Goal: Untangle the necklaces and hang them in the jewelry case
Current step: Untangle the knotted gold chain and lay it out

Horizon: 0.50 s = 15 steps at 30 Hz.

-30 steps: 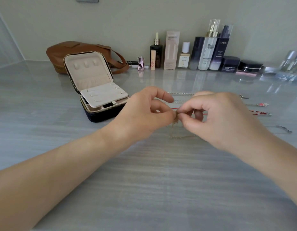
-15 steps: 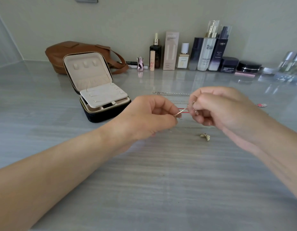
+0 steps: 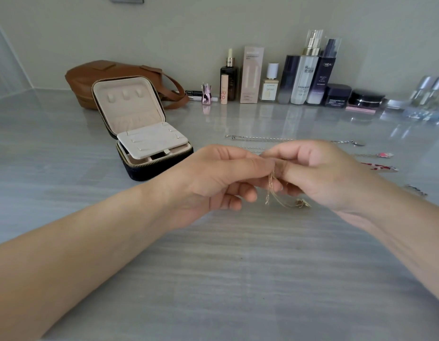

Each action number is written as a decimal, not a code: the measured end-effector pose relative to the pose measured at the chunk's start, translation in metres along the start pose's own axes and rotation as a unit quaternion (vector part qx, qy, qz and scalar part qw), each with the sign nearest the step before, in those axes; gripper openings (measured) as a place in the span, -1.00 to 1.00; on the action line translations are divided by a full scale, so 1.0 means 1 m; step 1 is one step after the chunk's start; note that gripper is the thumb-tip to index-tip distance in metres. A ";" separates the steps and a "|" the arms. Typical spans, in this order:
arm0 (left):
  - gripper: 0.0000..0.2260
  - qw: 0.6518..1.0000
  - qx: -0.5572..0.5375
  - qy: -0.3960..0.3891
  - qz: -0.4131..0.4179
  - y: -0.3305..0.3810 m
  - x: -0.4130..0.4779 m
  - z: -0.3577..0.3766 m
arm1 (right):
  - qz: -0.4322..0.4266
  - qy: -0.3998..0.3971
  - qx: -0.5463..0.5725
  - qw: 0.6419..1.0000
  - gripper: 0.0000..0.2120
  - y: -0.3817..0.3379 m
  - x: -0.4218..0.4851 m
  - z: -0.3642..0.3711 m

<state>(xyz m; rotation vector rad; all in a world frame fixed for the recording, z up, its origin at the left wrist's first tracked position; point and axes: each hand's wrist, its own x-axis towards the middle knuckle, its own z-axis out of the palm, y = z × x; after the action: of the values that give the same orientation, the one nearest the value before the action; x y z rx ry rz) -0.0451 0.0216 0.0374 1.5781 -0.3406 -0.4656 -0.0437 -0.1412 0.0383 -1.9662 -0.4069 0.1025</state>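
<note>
**Q:** Where is the case located relative to the hands?
**A:** The case (image 3: pixel 139 134) is stood open at 10 o'clock from the hands, with the lid raised and its hooks (image 3: pixel 126 95) turned toward the person. The left hand (image 3: pixel 213 183) is the nearer one. The right hand (image 3: pixel 324 175) is held just beside it, at 3 o'clock.

**Q:** How are the hands set?
**A:** Both are curled. The gold chain (image 3: pixel 272 190) is pinched between thumb and forefinger of each, where the fingertips meet. The chain is hung from that pinch with its long axis running 12 to 6 o'clock. Its pendant (image 3: pixel 302 203) is trailed toward 4 o'clock. Whether the pendant touches the counter cannot be told.

**Q:** What is required next?
**A:** Untangling is judged unfinished. Once the chain is freed, a carry toward 10 o'clock is called for, best led by the left hand.

**Q:** Surface and room?
**A:** A glossy grey counter (image 3: pixel 213 279) is backed by a plain wall at 12 o'clock. A brown bag (image 3: pixel 90 77) is laid behind the case, and bottles (image 3: pixel 304 77) are lined along the wall. A silver chain (image 3: pixel 260 138) is laid straight, 9 to 3 o'clock, beyond the hands.
</note>
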 end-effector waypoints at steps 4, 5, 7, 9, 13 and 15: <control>-0.83 0.998 -0.034 0.037 -0.025 0.002 0.002 -0.002 | -0.024 0.084 -0.028 0.996 -0.81 0.003 0.004 -0.003; -0.84 0.998 -0.032 0.046 -0.031 0.002 0.003 -0.003 | -0.033 0.106 -0.019 0.994 -0.80 0.002 0.004 -0.004; -0.87 0.997 -0.024 0.064 -0.039 0.002 0.003 -0.003 | -0.057 0.124 -0.023 0.990 -0.81 -0.001 0.002 -0.005; -0.88 0.996 -0.008 0.081 -0.041 0.001 0.004 -0.003 | -0.088 0.115 -0.063 0.987 -0.84 -0.002 0.000 -0.005; -0.87 0.994 0.033 0.106 -0.024 0.000 0.003 -0.001 | -0.121 0.103 -0.155 0.975 -0.94 -0.002 -0.003 -0.001; -0.87 0.991 0.062 0.116 -0.009 0.000 0.002 -0.001 | -0.120 0.101 -0.183 0.970 -0.94 -0.001 -0.002 -0.001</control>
<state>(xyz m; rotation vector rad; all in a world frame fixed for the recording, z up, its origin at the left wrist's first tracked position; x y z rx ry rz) -0.0426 0.0214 0.0375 1.7384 -0.1805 -0.2732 -0.0458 -0.1429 0.0394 -2.2434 -0.5562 -0.3485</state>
